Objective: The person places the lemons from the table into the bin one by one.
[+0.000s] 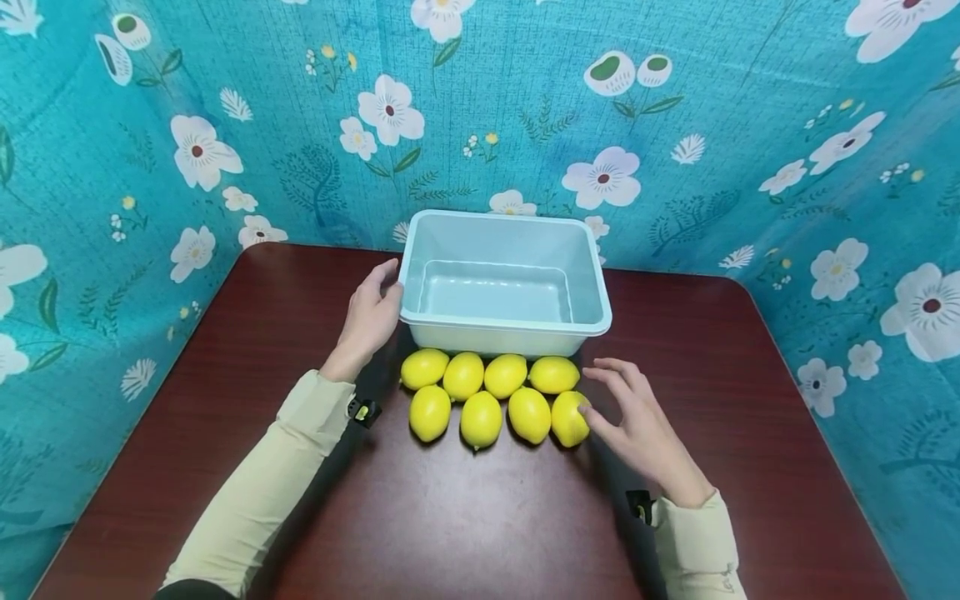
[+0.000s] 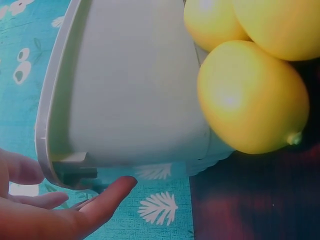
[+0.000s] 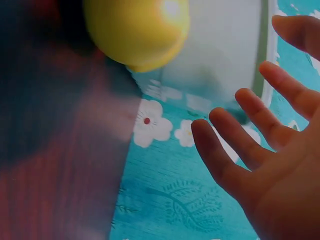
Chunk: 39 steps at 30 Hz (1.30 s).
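A pale blue plastic basin (image 1: 506, 335) stands upright on the table, its inside bare. Along its near side lie several yellow lemons in two rows, among them the right-end front lemon (image 1: 568, 419) and the left-end back lemon (image 2: 252, 97). At the basin's left rim is my left hand (image 1: 369, 315), fingertips right at the rim's corner and thumb apart from the fingers. My right hand (image 1: 641, 425) hovers with spread fingers at the right end of the lemon rows; its thumb tip overlaps the front lemon in the head view. The right palm (image 3: 285, 195) holds nothing.
Everything stands on a dark red-brown table (image 1: 465, 525) with rounded far corners. A teal flowered cloth (image 1: 480, 108) hangs behind and on both sides, with the basin close to it at the back. Black wrist straps (image 1: 364, 412) sit at both sleeve cuffs.
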### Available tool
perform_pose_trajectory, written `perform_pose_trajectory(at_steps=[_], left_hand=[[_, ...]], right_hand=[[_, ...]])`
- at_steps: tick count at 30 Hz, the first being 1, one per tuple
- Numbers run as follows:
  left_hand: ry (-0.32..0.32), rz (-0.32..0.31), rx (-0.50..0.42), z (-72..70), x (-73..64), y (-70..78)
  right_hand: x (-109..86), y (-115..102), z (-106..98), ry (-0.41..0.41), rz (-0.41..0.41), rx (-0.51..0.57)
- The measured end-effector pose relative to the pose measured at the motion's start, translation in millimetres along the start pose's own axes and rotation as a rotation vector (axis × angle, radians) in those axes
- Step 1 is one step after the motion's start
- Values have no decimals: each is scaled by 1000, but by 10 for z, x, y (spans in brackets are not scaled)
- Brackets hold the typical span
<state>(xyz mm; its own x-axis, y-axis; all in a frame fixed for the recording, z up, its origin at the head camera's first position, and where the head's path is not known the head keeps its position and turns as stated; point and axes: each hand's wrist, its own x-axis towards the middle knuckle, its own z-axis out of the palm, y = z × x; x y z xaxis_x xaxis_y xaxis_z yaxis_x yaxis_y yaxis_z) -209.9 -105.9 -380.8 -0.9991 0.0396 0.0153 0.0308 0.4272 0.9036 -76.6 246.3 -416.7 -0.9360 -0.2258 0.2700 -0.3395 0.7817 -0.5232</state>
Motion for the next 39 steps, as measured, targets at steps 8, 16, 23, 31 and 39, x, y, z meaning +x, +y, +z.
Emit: perform_pose_trajectory(at_steps=[8, 16, 23, 31, 39], left_hand=[[-3, -1, -10, 21, 0, 17], [-10, -4, -1, 52, 31, -21], [-26, 7, 8, 57, 27, -49], [-30, 37, 10, 67, 14, -95], [-70, 45, -13, 59, 1, -136]], right_hand=[[-63, -8, 176, -87, -35, -63], [-95, -23, 280, -112, -64, -125], [-106, -32, 315, -128, -64, -145], [-121, -18, 361, -144, -47, -175], [-131, -10, 384, -155, -45, -187]])
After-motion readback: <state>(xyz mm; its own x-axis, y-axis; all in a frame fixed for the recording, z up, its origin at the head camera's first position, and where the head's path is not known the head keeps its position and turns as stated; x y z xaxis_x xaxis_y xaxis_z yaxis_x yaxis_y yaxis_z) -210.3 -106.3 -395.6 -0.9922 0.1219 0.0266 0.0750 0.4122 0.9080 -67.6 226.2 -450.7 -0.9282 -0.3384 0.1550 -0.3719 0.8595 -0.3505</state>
